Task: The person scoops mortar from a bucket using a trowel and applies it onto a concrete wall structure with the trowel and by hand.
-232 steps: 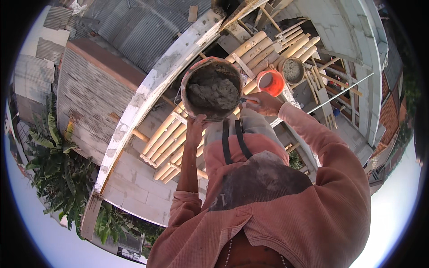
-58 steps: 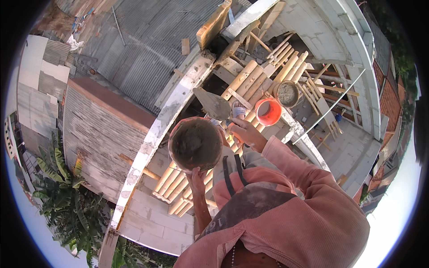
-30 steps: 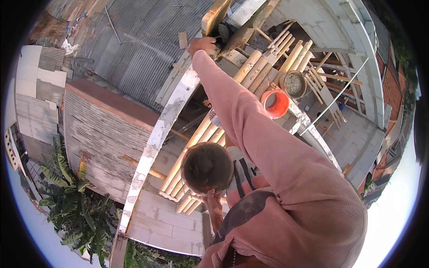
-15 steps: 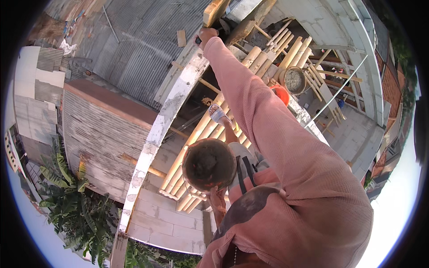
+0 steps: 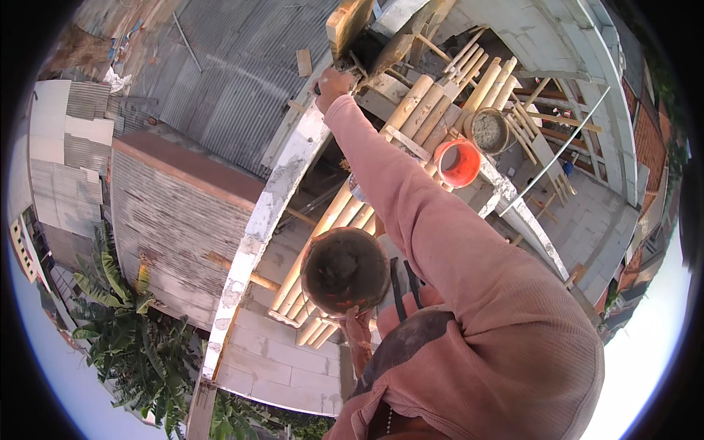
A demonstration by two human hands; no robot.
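My left hand (image 5: 358, 326) grips the lower rim of a round bucket (image 5: 343, 301) with dark grey wet mortar (image 5: 339, 265) in it, held close to my body. Stretched far ahead, my right arm in a pink sleeve reaches over the top of the wall (image 5: 282, 172). My right hand (image 5: 336, 86) is closed round a dark handle, whose end pokes out at the left of the fist; the rest of the tool is hard to make out. Just beyond that hand, wooden boards (image 5: 349, 28) flank a dark gap at the wall's end.
Bamboo poles (image 5: 411, 106) form a platform below me. On it stand an orange-red bucket (image 5: 457, 163) and a bucket of grey mortar (image 5: 487, 130). A thin pale pole (image 5: 557, 152) slants at the right. Beyond the wall lie corrugated roofs (image 5: 220, 66) and banana plants (image 5: 139, 352).
My right hand has drawn back slightly toward me and left, away from the boards. The orange-red bucket now shows more fully, and my sleeve hides most of my foot. The mortar bucket stays in my left hand.
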